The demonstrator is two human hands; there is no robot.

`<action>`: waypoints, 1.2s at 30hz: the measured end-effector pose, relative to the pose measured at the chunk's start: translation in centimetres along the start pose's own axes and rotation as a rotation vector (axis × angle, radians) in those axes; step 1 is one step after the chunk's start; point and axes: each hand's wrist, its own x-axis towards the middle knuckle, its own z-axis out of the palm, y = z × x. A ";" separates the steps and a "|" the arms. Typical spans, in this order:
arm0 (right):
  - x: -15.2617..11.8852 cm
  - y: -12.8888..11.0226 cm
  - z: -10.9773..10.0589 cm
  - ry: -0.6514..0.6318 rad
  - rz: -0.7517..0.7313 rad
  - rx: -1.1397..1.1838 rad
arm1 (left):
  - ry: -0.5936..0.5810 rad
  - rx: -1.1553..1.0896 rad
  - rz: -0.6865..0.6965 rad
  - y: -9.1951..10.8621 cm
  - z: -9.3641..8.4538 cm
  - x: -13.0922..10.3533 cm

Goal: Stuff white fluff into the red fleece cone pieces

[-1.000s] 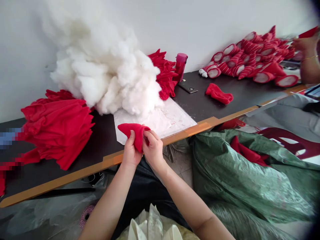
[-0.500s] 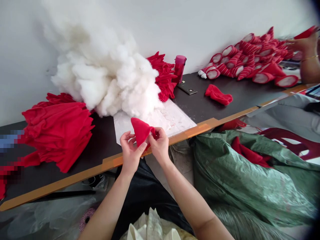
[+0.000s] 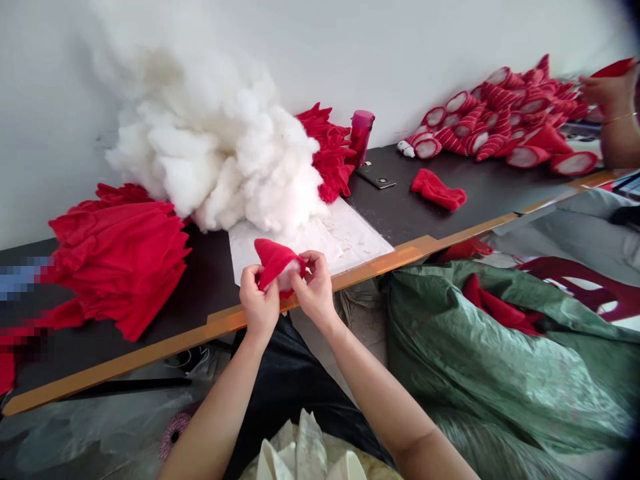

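Between my hands, just above the table's front edge, is a small red cone-shaped cloth hat (image 3: 273,259), its tip pointing up and left. White stuffing (image 3: 290,272) shows in its opening, which is tilted toward me. My left hand (image 3: 260,299) grips the left side of the rim, thumb in front. At the right side, my right hand (image 3: 316,288) pinches the rim with its fingers closed. A white sheet (image 3: 345,233) lies beneath and behind them. Beyond the hat rises a big heap of loose white stuffing (image 3: 215,160).
Piles of red cloth pieces (image 3: 120,260) flank the stuffing. A pink bottle (image 3: 361,137), a phone (image 3: 376,177) and one red piece (image 3: 439,190) lie rightward. Striped stuffed cones (image 3: 493,117) are heaped near another person's hand (image 3: 610,90). A green sack (image 3: 480,347) stands below the table edge.
The hat has tipped back and slightly left, so its opening with white stuffing now faces me. Both hands have shifted a little left with it, still gripping the rim.
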 end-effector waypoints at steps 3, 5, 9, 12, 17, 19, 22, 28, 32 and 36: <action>-0.7 -0.4 -0.3 -0.089 0.068 -0.020 | -0.098 -0.171 -0.107 0.2 -0.4 -0.4; -0.9 -0.4 -0.6 -0.081 0.053 -0.084 | -0.219 -0.279 -0.155 0.3 -0.8 -0.7; -1.3 -0.3 -0.7 -0.075 -0.049 -0.154 | -0.270 -0.219 -0.121 0.0 -1.4 -0.8; -1.8 0.2 -0.4 -0.111 -0.074 -0.178 | -0.200 -0.099 -0.023 -0.1 -1.2 -0.8; -1.1 1.3 -0.8 -0.022 0.061 -0.194 | -0.142 0.033 0.043 -0.2 -1.1 -0.9; -0.6 1.4 -1.0 -0.023 0.035 -0.205 | -0.141 0.043 0.012 -0.2 -1.3 -0.8; -0.6 0.9 -1.3 -0.077 -0.090 -0.247 | -0.215 -0.015 0.053 0.1 -1.6 -0.5; -1.7 -1.6 -2.0 -0.374 -0.199 -0.102 | -0.182 -0.004 0.146 0.8 -1.7 0.0; -1.5 -1.8 -1.5 -0.181 -0.117 -0.099 | -0.154 0.141 0.195 0.7 -1.0 -0.2; -0.8 -0.7 -0.5 0.057 -0.027 -0.136 | -0.070 0.232 0.278 0.5 -0.6 -0.1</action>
